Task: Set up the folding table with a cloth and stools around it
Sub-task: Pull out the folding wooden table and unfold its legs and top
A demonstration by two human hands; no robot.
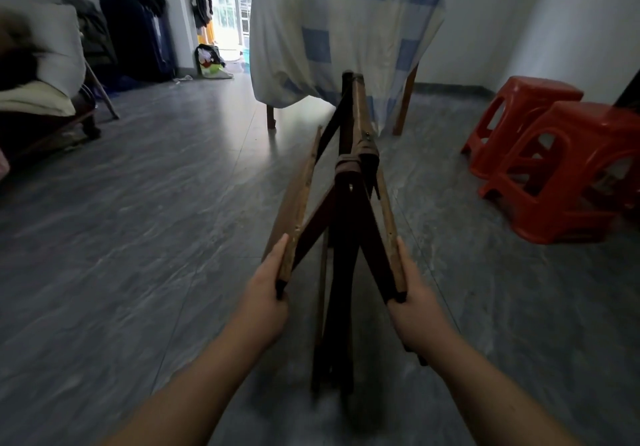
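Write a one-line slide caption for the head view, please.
Both hands grip the folded wooden table; red stools wait nearby.

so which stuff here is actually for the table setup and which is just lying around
For the job:
folding table frame, gripped by left hand and right hand
red stools
checked cloth, draped over another table

Lying about:
dark suitcase
pillows
bag on the floor

Dark brown folding table [349, 203], blue-and-cream checked cloth [343, 33], red stools [554, 154], grey floor [138, 220].

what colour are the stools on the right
Red-orange plastic stools, clearest in the head view, at the right.
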